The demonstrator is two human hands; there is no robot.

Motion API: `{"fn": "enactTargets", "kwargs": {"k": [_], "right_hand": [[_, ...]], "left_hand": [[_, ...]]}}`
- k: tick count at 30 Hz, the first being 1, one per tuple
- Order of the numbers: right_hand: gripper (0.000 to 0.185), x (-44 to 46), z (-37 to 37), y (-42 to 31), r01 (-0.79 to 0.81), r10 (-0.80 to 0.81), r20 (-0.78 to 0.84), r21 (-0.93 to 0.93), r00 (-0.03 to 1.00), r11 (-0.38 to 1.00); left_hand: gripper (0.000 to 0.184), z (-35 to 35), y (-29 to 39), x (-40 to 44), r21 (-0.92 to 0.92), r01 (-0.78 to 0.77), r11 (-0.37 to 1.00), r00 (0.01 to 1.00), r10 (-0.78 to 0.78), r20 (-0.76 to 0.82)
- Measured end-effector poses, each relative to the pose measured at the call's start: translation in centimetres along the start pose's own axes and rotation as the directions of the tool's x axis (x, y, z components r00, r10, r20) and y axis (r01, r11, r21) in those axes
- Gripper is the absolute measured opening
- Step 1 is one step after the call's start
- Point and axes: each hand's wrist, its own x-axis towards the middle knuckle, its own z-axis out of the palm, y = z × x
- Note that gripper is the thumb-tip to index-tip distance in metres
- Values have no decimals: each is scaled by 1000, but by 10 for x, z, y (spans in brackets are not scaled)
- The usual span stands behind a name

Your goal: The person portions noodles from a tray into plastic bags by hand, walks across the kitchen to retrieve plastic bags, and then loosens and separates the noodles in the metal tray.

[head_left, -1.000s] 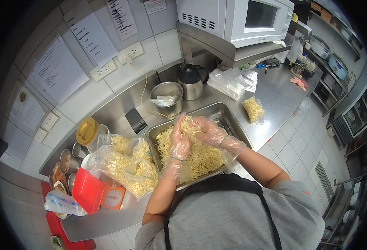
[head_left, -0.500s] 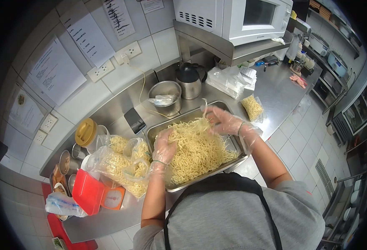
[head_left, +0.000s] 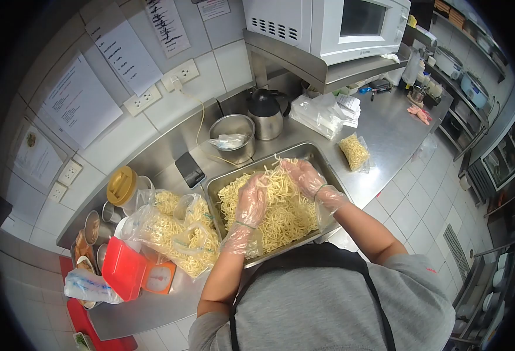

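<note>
The left hand (head_left: 251, 202) is bent around some noodles, and its fingers point up and away from the person. The right hand (head_left: 305, 178) is just beside it, with its fingers curled on more noodles. Pale strands stick up between the two hands (they look like messy yarn). Both hands wear thin, clear gloves (head_left: 241, 237), with a band near each wrist.

Most of the noodles (head_left: 284, 222) are in a big pile right under the hands. They lie in a metal tray (head_left: 318, 157), and its far corner is bare, just past the right hand.

To the left of the left hand, and close to the tray, are see-through bags (head_left: 178, 234) with noodles in them. Farther left are a red box (head_left: 122, 268) and an orange scale (head_left: 159, 277). Ahead of the left hand are a flat dark thing (head_left: 189, 169), a round metal bowl (head_left: 232, 151) and a silver jug (head_left: 266, 124) with a black top.

To the right of the right hand, outside the tray, sits a small bag of noodles (head_left: 355, 153). A white plastic bag (head_left: 316, 117) lies ahead of the right hand.
</note>
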Motion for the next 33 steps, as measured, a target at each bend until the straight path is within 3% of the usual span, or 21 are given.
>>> {"fn": "enactTargets", "kwargs": {"k": [1,2,5,7,9,11,12,15,18,21,23,26,27,29,30,33], "right_hand": [[58,7,0,12,10,-11,-9,-24,1000,1000],[62,10,0,17,20,-21,-20,-49,1000,999],[74,8,-2,33,132,-130,32,-68,991,989],[80,1,-3,22,186,-169,144,-113,975,976],[83,-19,-3,-12,195,-130,291,-207,948,959],[76,-11,8,11,429,-352,263,-352,898,832],[72,-10,12,15,526,-456,263,-423,851,738],[62,-10,13,2,500,-468,224,-595,855,629],[50,-15,9,-17,431,-386,198,-512,901,743],[46,-9,4,-9,334,-286,183,-656,941,677],[42,-10,5,-6,382,-303,232,-601,924,702],[38,-7,10,5,466,-384,264,-468,885,751],[38,-6,12,9,495,-420,264,-414,868,764],[36,-12,21,14,318,-287,198,-151,937,936],[35,-15,25,15,213,-208,183,-8,961,977],[33,-10,33,23,228,-219,158,-45,963,973]], "left_hand": [[27,-4,7,1,-24,100,995,995,-100,-3],[32,-3,8,2,-37,57,998,996,-59,-60],[33,-7,17,9,2,422,907,906,-421,48],[36,17,-45,-2,225,11,974,989,23,-147],[39,20,-47,0,171,-49,984,984,76,-158],[43,16,-27,3,-184,265,947,964,-265,23],[44,15,-14,1,-205,255,945,967,-244,80],[48,12,2,-5,-227,242,943,959,-196,206],[51,5,13,-7,-225,231,947,951,-172,256],[53,-6,18,-5,-253,108,961,973,-51,224],[53,0,-7,-2,-148,-36,988,988,57,143],[53,3,-19,-6,-61,92,994,983,-82,162],[52,4,-18,-7,-123,130,984,983,-111,149],[49,10,-13,-10,-249,200,948,976,-171,132],[48,18,-26,-11,-192,159,968,987,-153,45],[47,26,-39,-8,-107,107,988,989,-117,-93]]}}
